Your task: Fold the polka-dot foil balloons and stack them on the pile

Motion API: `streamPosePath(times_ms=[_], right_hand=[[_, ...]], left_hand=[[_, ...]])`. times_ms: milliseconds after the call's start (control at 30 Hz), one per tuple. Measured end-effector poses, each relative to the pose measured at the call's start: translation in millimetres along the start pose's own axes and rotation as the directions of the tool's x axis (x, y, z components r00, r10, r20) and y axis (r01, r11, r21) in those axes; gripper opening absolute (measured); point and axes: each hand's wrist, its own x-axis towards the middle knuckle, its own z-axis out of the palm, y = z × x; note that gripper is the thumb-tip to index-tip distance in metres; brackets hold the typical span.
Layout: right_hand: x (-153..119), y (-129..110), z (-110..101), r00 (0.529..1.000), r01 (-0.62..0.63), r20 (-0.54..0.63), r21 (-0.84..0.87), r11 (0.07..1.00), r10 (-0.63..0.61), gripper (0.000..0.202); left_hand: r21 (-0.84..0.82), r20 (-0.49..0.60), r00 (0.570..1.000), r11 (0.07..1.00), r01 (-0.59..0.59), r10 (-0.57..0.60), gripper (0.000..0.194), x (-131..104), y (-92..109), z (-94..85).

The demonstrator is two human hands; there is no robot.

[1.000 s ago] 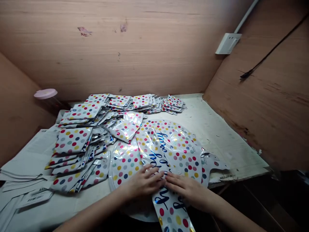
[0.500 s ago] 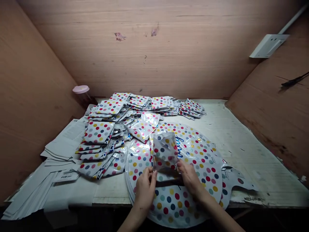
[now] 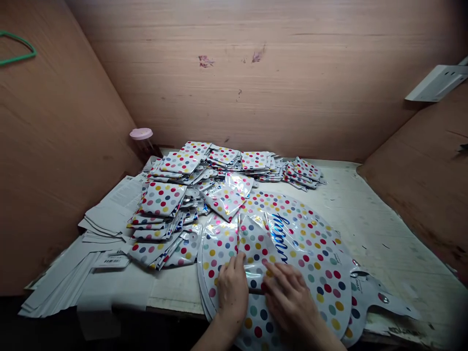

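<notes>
A polka-dot foil balloon (image 3: 254, 243), folded into a narrow packet, lies on top of larger flat polka-dot foil balloons (image 3: 314, 253) with blue lettering. My left hand (image 3: 233, 287) is at the packet's lower left edge, its fingers bent over the foil. At the lower right edge, the curled fingers of my right hand (image 3: 290, 295) press on the packet; they are slightly blurred. Both thumbs are mostly hidden. The flat balloons' silvery tail (image 3: 393, 297) points right, and their near edge hangs over the table front.
Stacks of folded dotted balloons (image 3: 163, 200) stand left of my hands, with more folded balloons (image 3: 256, 160) along the back. Printed paper sheets (image 3: 113, 207) lie at the left. A pink-lidded cup (image 3: 141, 134) stands in the back left corner. Wooden panels (image 3: 226, 92) enclose the table.
The packet's raised upper part now lies flat on the balloons. Both hands have come down over its near end, the right one turned palm down. The view has shifted left.
</notes>
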Motion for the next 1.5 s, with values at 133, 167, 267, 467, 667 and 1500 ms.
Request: streamPosePath(times_ms=[133, 167, 267, 467, 667, 1500], right_hand=[[-0.2, 0.3, 5.9, 0.977, 0.206, 0.090, -0.131, 0.970, -0.195, 0.047], [1.2, -0.2, 9.5, 0.977, 0.209, 0.084, -0.158, 0.965, -0.197, 0.046], [0.0, -4.2, 10.7, 0.969, 0.241, 0.105, -0.190, 0.952, -0.225, 0.044], [-22.1, -10.4, -39.8, 0.925, 0.260, 0.266, 0.074, 0.963, -0.270, 0.049], [-28.3, 19.6, -52.8, 0.812, 0.016, 0.538, 0.366, 0.930, -0.226, 0.094], [61.7, 0.5, 46.5, 0.977, -0.084, 0.198, 0.015, 0.996, 0.079, 0.070]], left_hand=[[0.081, 0.063, 0.997, 0.996, 0.037, -0.042, 0.034, 6.2, 5.0, -9.7], [0.098, 0.084, 0.996, 0.995, -0.006, -0.003, 0.037, 11.9, 4.0, -14.7], [-0.045, 0.294, 0.883, 0.928, -0.370, 0.366, 0.047, 34.4, -9.8, -34.6], [-0.427, 0.495, 0.467, 0.673, -0.604, 0.733, 0.101, 42.8, -44.1, -67.2], [-0.327, 0.330, 0.631, 0.712, -0.621, 0.702, 0.044, 17.6, -52.5, -51.0], [-0.075, 0.047, 0.981, 0.979, 0.190, -0.186, 0.027, 35.5, -27.9, -22.9]])
